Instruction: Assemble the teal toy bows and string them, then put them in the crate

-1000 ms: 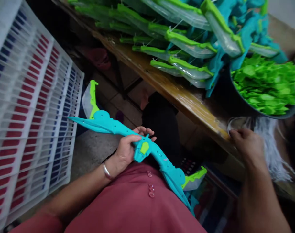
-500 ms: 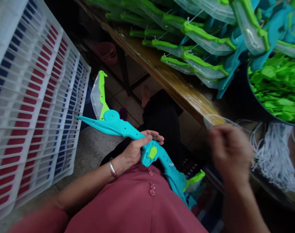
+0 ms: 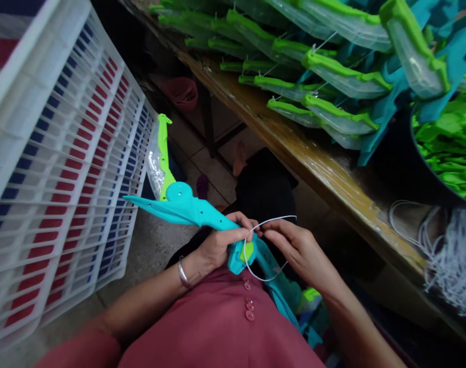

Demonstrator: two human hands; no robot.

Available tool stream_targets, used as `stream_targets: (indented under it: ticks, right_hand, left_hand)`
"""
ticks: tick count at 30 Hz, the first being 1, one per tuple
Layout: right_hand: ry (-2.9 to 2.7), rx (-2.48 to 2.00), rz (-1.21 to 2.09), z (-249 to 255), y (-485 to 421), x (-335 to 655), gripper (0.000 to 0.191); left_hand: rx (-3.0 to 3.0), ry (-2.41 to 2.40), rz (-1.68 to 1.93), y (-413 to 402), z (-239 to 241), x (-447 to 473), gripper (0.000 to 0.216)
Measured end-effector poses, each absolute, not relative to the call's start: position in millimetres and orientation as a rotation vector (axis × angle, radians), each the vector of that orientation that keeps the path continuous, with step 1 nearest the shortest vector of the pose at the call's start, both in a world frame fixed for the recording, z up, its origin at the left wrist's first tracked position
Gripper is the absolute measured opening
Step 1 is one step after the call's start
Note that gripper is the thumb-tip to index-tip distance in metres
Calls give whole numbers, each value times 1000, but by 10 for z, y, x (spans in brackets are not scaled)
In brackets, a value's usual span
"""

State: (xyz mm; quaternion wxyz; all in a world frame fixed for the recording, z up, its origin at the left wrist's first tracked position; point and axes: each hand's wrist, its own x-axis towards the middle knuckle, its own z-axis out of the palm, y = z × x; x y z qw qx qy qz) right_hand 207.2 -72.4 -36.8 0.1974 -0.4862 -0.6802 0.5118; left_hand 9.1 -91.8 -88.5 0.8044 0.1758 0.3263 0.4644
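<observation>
A turquoise plastic toy bow (image 3: 213,217) lies slantwise across my lap. Its green-and-clear limb tip (image 3: 163,153) sticks up at the far left end, and the other end drops toward the lower right. My left hand (image 3: 221,243) is wrapped round the bow's middle, the thumb lying over the top near a green insert. A white cord (image 3: 269,278) loops in front of the bow's middle. Pinched fingers of my right hand (image 3: 294,243) hold this cord close to the left fingertips. Exactly where the cord's ends lie is hidden among the fingers.
A white slatted plastic crate (image 3: 114,128) stands at the left. On the wooden table (image 3: 313,168), several similar toy bows (image 3: 344,71) are stacked. A dark bucket (image 3: 394,148) holds green plastic pieces (image 3: 447,153). White cords (image 3: 455,255) hang in a bundle at the right edge.
My right hand has moved left from the table's edge to the bow's middle, bringing a white cord with it. My left hand keeps its hold on the bow. The view has shifted slightly.
</observation>
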Motion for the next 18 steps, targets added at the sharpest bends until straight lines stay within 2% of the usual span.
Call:
stream_targets:
  ticks: [5, 10, 15, 18]
  right_hand:
    - [-1181, -1401, 1521, -560, -658, 1775, 41]
    - [-622, -1128, 1615, -531, -397, 1770, 36]
    - [-495, -994, 1462, -376, -105, 1990, 42]
    - [-486, -948, 1370, -273, 3, 2055, 38]
  left_hand:
    - [474, 736, 980, -999, -850, 53, 11]
    - [458, 741, 925, -1072, -902, 30, 11]
    - [359, 787, 905, -1116, -964, 15, 19]
    - [321, 811, 915, -1123, -1014, 23, 23]
